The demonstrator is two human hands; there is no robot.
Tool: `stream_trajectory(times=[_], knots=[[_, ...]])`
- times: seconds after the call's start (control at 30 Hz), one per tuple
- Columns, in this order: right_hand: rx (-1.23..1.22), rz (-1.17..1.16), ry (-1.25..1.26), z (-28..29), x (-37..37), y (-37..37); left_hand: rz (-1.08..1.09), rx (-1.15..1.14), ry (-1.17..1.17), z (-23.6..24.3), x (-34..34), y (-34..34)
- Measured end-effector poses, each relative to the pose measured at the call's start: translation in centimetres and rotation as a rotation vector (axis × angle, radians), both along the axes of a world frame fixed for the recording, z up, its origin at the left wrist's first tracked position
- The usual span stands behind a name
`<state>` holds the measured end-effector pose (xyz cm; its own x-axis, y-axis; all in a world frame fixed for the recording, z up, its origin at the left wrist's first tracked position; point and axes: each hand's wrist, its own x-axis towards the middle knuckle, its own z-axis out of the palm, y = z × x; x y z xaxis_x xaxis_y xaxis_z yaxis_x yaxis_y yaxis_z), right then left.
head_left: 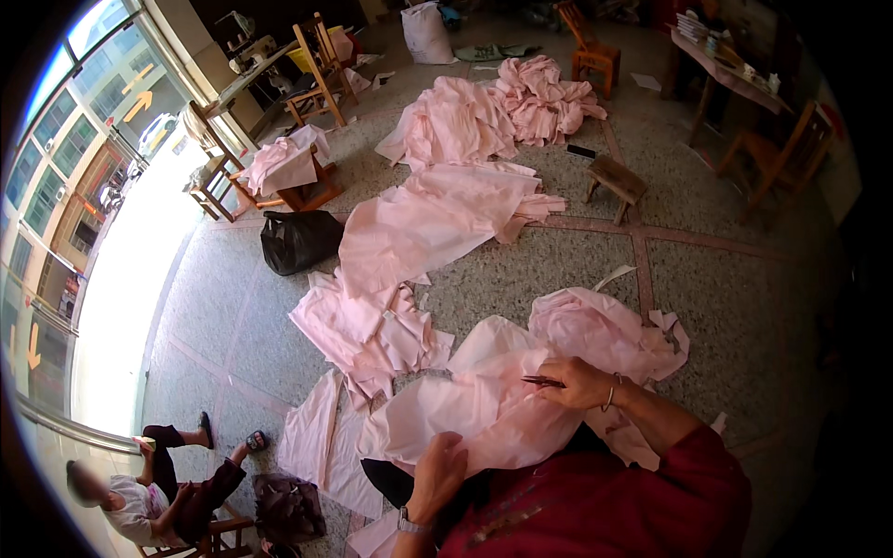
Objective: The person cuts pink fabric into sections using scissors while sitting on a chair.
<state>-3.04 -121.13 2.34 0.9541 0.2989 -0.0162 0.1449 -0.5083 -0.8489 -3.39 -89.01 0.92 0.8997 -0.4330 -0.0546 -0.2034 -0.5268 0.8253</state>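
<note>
A large sheet of pale pink fabric (pixel 474 400) lies spread over my lap. My left hand (pixel 439 472) is closed at its near left edge, with the fingertips partly hidden by the cloth. Above the cloth on the right, my right hand (pixel 575 383) is closed around a pair of small dark thread snips (pixel 541 380). The snips point left, over the fabric. A bunched heap of the same pink cloth (pixel 595 325) touches the sheet just beyond my right hand.
More pink fabric (pixel 428 223) trails across the speckled floor to far piles (pixel 549 98). A black plastic bag (pixel 299 242) sits left of it, a low wooden stool (pixel 616 183) right. At lower left a person (pixel 139 502) sits near a dark bag (pixel 286 507).
</note>
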Motion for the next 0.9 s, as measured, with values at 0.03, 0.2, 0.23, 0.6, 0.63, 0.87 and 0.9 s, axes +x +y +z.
stream_trajectory(times=[0.03,0.2,0.23,0.6,0.63,0.87,0.9], knots=[[0.009,-0.001,-0.011,0.5,0.0,0.1,-0.021,0.014,-0.086,0.6,0.4,-0.8],[0.013,0.007,-0.075,0.4,0.0,0.1,-0.175,0.013,-0.121,2.0,2.0,-5.5],[0.01,0.011,-0.091,0.5,-0.1,0.0,-0.165,-0.008,-0.069,2.0,2.1,-6.2],[0.005,-0.024,0.026,1.4,1.8,-0.7,-0.008,-0.394,0.714,-0.3,2.5,-7.6],[-0.001,-0.043,0.008,0.8,2.0,-0.6,0.052,-0.497,0.789,-0.2,2.1,-8.0],[0.155,-0.324,-0.036,0.4,2.0,1.5,0.302,-0.7,0.948,-1.6,1.5,-7.2],[0.169,-0.302,0.046,1.0,1.5,1.7,0.328,-0.741,0.983,-1.4,1.4,-7.1]])
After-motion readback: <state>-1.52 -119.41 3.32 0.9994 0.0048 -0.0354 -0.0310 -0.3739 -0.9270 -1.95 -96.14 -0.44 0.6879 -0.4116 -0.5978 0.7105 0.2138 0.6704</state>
